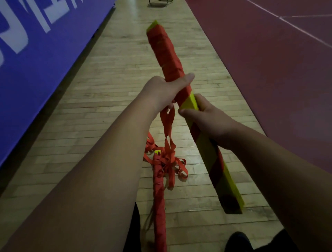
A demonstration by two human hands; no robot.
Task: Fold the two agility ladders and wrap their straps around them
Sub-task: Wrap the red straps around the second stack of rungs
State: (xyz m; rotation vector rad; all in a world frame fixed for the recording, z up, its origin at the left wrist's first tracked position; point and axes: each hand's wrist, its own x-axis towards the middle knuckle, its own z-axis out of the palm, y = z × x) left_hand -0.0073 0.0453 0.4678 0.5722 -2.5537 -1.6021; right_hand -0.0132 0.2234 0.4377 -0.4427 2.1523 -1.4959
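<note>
A folded agility ladder, a long bundle of yellow rungs, slants in the air in front of me. Red strap is wound tightly round its far half and in loose spirals round its near half. My left hand grips the bundle at the end of the tight wrap and holds the loose strap, which hangs twisted down to the floor. My right hand grips the bundle just below. A second ladder bundle, wrapped in red strap, lies on the floor under my arms with tangled strap at its far end.
The wooden floor runs ahead. A blue padded wall stands on the left and a dark red mat with white lines lies on the right. A metal frame shows far ahead. My dark shoe is at the bottom.
</note>
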